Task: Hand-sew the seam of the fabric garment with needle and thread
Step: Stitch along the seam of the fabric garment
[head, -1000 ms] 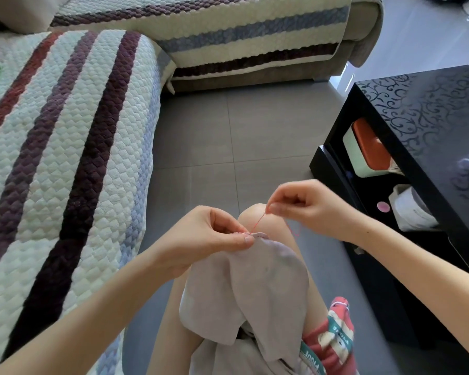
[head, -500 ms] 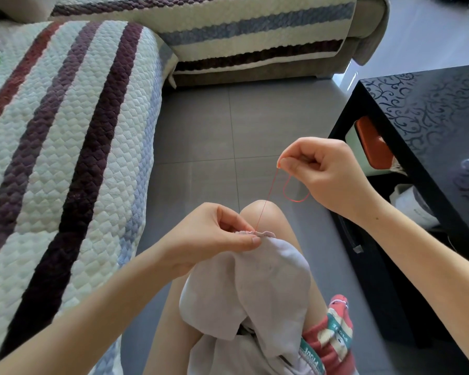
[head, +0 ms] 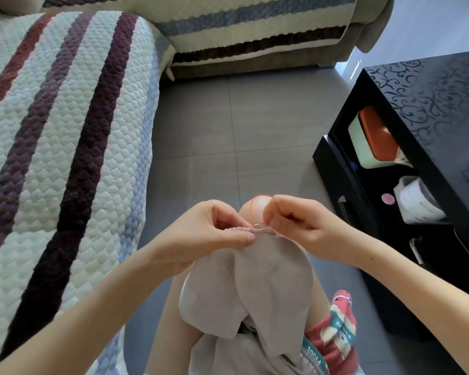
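Left hand (head: pixel 209 234) pinched the seam edge of the grey garment (head: pixel 257 282), which hung draped over the knee (head: pixel 251 205). Right hand (head: pixel 295 224) sat just beside it, fingers curled, pinching the needle (head: pixel 258 226) at the seam, red thread (head: pixel 251 209) looping up above.

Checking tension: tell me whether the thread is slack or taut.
Slack: the thread curves in a loose arc above the seam.

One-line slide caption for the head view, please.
Hand-sewing: the left hand pinches the grey garment at its seam; the right hand holds the needle and red thread there.
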Demonstrator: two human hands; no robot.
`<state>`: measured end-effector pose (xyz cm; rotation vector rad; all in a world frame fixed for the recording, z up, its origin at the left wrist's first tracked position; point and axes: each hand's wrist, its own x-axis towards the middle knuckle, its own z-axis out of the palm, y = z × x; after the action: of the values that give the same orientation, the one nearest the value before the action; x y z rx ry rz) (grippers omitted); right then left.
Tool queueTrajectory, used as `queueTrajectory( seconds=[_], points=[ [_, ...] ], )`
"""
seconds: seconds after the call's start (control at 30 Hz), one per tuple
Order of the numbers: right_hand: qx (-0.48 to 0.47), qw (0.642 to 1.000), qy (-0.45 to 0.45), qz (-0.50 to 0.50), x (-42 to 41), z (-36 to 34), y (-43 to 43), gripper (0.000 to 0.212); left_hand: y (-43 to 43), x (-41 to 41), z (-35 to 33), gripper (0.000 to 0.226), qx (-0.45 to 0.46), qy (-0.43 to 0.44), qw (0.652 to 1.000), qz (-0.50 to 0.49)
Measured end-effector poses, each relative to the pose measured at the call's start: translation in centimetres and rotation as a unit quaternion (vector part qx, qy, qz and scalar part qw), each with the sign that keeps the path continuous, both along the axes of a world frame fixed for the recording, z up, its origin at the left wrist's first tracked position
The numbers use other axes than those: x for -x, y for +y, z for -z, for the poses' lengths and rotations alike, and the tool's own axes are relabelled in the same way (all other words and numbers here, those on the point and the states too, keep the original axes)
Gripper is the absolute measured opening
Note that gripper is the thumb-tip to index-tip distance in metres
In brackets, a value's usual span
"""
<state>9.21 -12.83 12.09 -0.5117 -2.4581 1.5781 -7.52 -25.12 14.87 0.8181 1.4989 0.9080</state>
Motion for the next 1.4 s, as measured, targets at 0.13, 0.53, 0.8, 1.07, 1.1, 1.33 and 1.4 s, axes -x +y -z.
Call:
queueTrajectory(
  seconds=[0.13,0.53,0.8,1.07,1.1,1.33,1.4],
  points=[
    [0.009,0.999,0.018,-0.028,-0.2,0.1,0.0,0.014,0.1,-0.1,0.1,0.006,-0.001,-0.004,1.0,0.003],
    [0.061,0.996,0.049,-0.034,-0.2,0.6,0.2,0.015,0.2,0.0,0.3,0.005,-0.006,-0.006,1.0,0.007],
    [0.162,0.983,0.076,-0.042,0.2,0.5,-0.2,0.025,0.1,0.0,0.1,0.011,-0.017,-0.065,0.997,0.024],
    [0.208,0.973,0.093,-0.031,0.7,0.7,-0.9,0.024,0.1,-0.6,0.2,0.006,-0.024,-0.069,0.997,0.011],
    [0.203,0.974,0.092,-0.029,0.6,1.0,-0.8,0.023,0.1,-0.6,0.2,0.004,-0.026,-0.073,0.997,0.012],
    [0.183,0.98,0.08,0.001,-0.2,1.2,-0.3,0.027,0.2,-0.8,-0.2,0.011,-0.018,-0.116,0.993,-0.012],
    [0.171,0.981,0.088,0.01,0.2,1.2,-0.7,0.016,0.3,-1.1,0.0,0.012,-0.025,-0.113,0.993,-0.03]
  ],
)
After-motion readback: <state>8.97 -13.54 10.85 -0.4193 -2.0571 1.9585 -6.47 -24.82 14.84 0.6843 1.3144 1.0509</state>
